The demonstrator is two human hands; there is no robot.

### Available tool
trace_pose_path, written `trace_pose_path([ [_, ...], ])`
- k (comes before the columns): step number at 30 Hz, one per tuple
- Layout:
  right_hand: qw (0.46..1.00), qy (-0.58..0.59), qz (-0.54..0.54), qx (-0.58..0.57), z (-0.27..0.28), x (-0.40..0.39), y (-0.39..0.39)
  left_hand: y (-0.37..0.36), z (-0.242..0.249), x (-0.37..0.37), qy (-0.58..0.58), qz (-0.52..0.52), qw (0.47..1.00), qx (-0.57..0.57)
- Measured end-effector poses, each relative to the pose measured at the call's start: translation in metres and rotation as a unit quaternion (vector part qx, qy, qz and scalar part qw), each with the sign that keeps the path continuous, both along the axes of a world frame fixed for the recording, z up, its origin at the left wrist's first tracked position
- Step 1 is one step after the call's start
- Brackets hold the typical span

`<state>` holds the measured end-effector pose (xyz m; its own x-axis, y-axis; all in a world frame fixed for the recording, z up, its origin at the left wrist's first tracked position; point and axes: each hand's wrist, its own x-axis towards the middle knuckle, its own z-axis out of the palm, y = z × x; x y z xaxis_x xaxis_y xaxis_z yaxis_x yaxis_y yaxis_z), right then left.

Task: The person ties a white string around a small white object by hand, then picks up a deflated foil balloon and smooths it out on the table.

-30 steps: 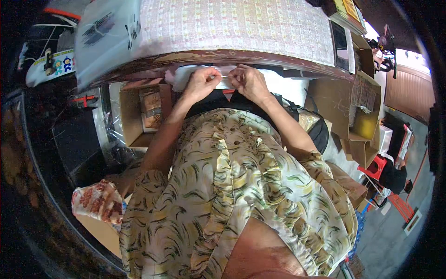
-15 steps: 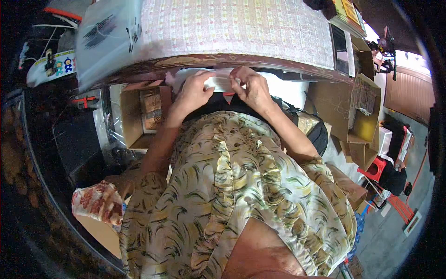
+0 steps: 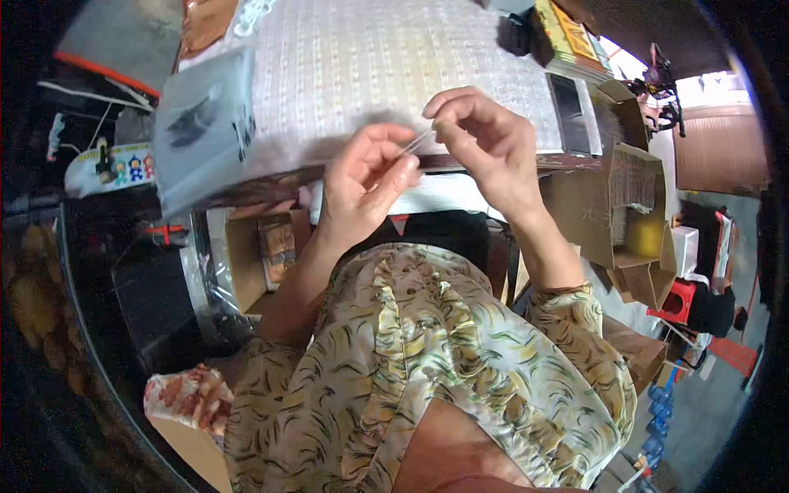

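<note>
Both of my hands are raised over the front edge of the table (image 3: 345, 57), which has a pale checked cover. Between them runs a thin, light strand (image 3: 419, 141), like a thread or narrow elastic; its exact kind is too fine to make out. My right hand (image 3: 497, 156) pinches its upper end between thumb and fingertips. At the lower end, the curled fingers and thumb of my left hand (image 3: 362, 181) close on it. Below the table edge, above my lap, lies a flat white sheet or stack (image 3: 436, 195), partly hidden by my hands.
A clear plastic bag (image 3: 201, 131) with dark printing overhangs the table's left corner. On the right lie a dark phone-like slab (image 3: 567, 111) and yellow booklets (image 3: 567, 37). Cardboard boxes stand below at left (image 3: 246, 263) and right (image 3: 596, 197).
Both hands have risen from the white material below the table edge to above the tabletop. They have turned, and the thin strand now shows between them. The view has shifted slightly.
</note>
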<state>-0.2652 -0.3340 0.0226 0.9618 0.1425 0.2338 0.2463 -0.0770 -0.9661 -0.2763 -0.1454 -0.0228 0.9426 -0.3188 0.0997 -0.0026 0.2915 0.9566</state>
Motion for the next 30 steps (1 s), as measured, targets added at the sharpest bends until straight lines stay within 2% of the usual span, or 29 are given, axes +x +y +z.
trace_pose_path([
  [1, 1.000, -0.006, -0.006, 0.000, -0.003, 0.004, -0.004, -0.003, -0.006, 0.006, -0.006, -0.006, 1.000, 0.000],
  [3, 0.979, 0.168, 0.048, 0.103, -0.009, 0.012, -0.009, -0.007, -0.012, 0.018, -0.156, 0.070, 0.977, 0.125],
  [4, 0.980, 0.163, 0.046, 0.105, -0.012, 0.017, -0.014, -0.008, -0.013, 0.021, -0.161, 0.067, 0.977, 0.125],
  [6, 0.984, 0.158, 0.060, -0.051, -0.013, 0.026, -0.026, -0.009, -0.008, 0.027, -0.152, 0.097, 0.961, 0.211],
  [7, 0.990, 0.054, -0.003, -0.134, -0.012, 0.025, -0.026, -0.010, -0.006, 0.029, -0.155, 0.096, 0.960, 0.211],
  [8, 0.990, 0.052, -0.006, -0.132, -0.007, 0.026, -0.027, -0.011, -0.005, 0.031, -0.147, 0.091, 0.961, 0.215],
  [10, 0.975, -0.032, 0.059, -0.210, 0.008, 0.026, -0.030, -0.015, -0.002, 0.032, -0.128, 0.077, 0.964, 0.222],
  [11, 0.963, -0.028, 0.075, -0.259, 0.016, 0.023, -0.029, -0.018, -0.001, 0.032, -0.128, 0.072, 0.964, 0.223],
  [12, 0.963, -0.029, 0.072, -0.258, 0.016, 0.021, -0.030, -0.021, 0.000, 0.034, -0.144, 0.069, 0.959, 0.234],
  [14, 0.916, -0.072, 0.082, -0.387, 0.013, 0.021, -0.031, -0.024, 0.002, 0.039, -0.164, 0.069, 0.953, 0.244],
  [17, 0.906, -0.105, 0.079, -0.401, 0.007, 0.017, -0.036, -0.026, 0.002, 0.041, -0.159, 0.048, 0.957, 0.240],
  [19, 0.900, -0.106, 0.082, -0.416, 0.003, 0.012, -0.039, -0.027, 0.008, 0.040, -0.197, 0.034, 0.943, 0.264],
  [21, 0.941, -0.095, 0.057, -0.321, 0.000, 0.007, -0.039, -0.026, 0.012, 0.036, -0.185, 0.014, 0.948, 0.259],
  [22, 0.940, -0.097, 0.057, -0.321, 0.002, 0.005, -0.042, -0.026, 0.014, 0.034, -0.172, -0.008, 0.952, 0.254],
  [23, 0.977, 0.046, 0.105, -0.179, 0.006, 0.003, -0.046, -0.025, 0.013, 0.032, -0.174, -0.008, 0.952, 0.253],
  [24, 0.971, 0.186, 0.148, -0.029, 0.010, 0.002, -0.051, -0.024, 0.011, 0.031, -0.127, -0.050, 0.974, 0.182],
  [25, 0.957, 0.227, 0.168, 0.070, 0.008, 0.002, -0.056, -0.023, 0.008, 0.031, -0.081, -0.091, 0.987, 0.109],
  [26, 0.958, 0.222, 0.168, 0.069, 0.006, 0.001, -0.055, -0.026, 0.003, 0.029, -0.086, -0.090, 0.986, 0.108],
  [28, 0.941, 0.176, 0.155, 0.245, -0.002, -0.001, -0.046, -0.037, -0.015, 0.020, -0.051, -0.133, 0.990, 0.003],
  [29, 0.956, 0.117, 0.125, 0.237, -0.005, 0.000, -0.040, -0.043, -0.017, 0.017, -0.098, -0.150, 0.983, 0.041],
  [30, 0.957, 0.114, 0.127, 0.236, -0.005, 0.000, -0.040, -0.044, -0.018, 0.015, -0.139, -0.161, 0.973, 0.085],
])
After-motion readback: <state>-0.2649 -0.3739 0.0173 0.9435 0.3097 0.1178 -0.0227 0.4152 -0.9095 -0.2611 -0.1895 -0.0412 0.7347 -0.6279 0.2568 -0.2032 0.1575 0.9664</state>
